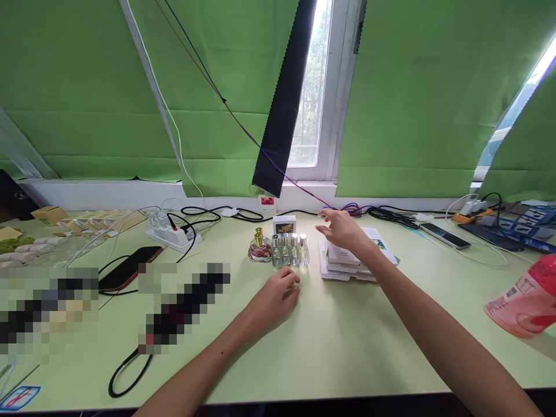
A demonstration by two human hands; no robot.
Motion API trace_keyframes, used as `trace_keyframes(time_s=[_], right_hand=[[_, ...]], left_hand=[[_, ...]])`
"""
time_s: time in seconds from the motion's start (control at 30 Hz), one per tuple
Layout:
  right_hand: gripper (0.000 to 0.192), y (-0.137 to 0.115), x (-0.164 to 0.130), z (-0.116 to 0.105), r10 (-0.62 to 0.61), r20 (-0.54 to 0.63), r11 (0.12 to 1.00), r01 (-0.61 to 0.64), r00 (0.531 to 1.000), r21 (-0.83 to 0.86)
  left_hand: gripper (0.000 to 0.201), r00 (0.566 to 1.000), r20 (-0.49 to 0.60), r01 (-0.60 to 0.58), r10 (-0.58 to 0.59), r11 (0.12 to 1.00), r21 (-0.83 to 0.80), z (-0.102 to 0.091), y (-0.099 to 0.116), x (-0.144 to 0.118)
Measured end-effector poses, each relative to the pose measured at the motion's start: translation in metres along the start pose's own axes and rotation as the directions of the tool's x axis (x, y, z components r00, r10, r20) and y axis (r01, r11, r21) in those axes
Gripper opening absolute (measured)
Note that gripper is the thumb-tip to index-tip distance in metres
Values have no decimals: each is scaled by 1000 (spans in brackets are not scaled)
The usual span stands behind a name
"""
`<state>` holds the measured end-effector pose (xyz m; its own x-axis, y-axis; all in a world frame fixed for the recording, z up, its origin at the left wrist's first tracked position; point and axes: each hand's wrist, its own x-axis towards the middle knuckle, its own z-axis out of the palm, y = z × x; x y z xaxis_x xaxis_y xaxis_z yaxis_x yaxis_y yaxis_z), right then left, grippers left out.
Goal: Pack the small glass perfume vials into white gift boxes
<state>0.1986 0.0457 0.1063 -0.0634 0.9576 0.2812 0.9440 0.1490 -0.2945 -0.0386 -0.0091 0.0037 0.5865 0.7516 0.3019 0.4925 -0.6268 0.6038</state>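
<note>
Here, the pale green table (330, 341) is filling the lower frame, and the stack of white boxes (343, 263) is sitting right of centre. The right hand (345, 230) is hovering over that stack, fingers spread, gripping nothing. The left hand (278, 295) is resting loosely curled and empty, just below the row of small glass bottles (290, 250), seemingly holding clear liquid. Reaching gently is probably keeping the bottles upright.

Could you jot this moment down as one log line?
left hand: resting on table | right hand: above white boxes | perfume bottles: untouched
</note>
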Motion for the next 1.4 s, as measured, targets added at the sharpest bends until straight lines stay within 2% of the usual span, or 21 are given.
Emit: trace_keyframes(time_s=[0.1,0.27,0.53,0.7,1.03,1.4], right_hand=[[44,17,-3,-4,53,-8,996,-54,999,-64],[49,36,0,-3,204,74,965,-188,976,-181],[53,18,0,-1,359,107,906,-318,927,-278],[57,9,1,0,368,126,896,-315,921,-314],[67,12,4,4,369,145,894,-307,918,-327],[66,7,11,-3,371,210,896,-290,904,-335]], left_hand=[[12,1000,-10,-9,9,1000,1,0,0,-1],[14,1000,-7,-27,27,1000,8,0,-1,0],[14,1000,-4,-25,25,1000,1,1,-3,-1],[14,999,-14,-39,39,999,2,1,-3,-1],[14,999,-20,-40,40,999,8,0,1,-2],[15,1000,4,-30,30,999,24,0,-2,-2]])
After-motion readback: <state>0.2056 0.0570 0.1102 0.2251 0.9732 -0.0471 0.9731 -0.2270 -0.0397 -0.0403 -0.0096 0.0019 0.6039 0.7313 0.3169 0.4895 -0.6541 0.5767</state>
